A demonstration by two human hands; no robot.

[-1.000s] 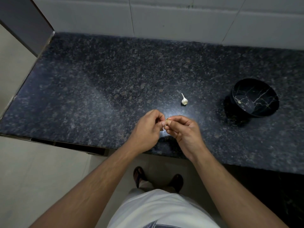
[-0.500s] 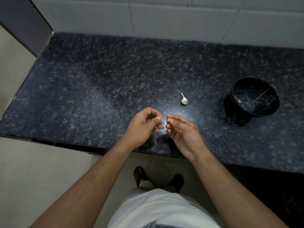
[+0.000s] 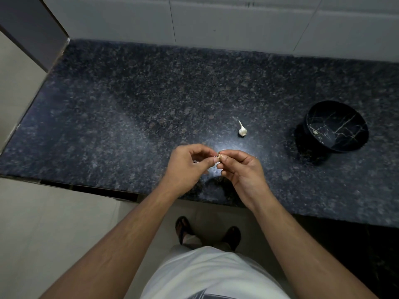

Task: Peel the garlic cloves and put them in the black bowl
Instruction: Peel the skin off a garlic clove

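My right hand pinches the garlic clove so my left hand, fingers curled at 9 o'clock, can pick skin; black bowl waits at 2 o'clock.

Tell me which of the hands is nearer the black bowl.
Right. The right hand is left of and nearer the camera than the black bowl; the left hand sits farther left.

Garlic clove pinched in right hand, left hand apparently touching it; black bowl well apart.
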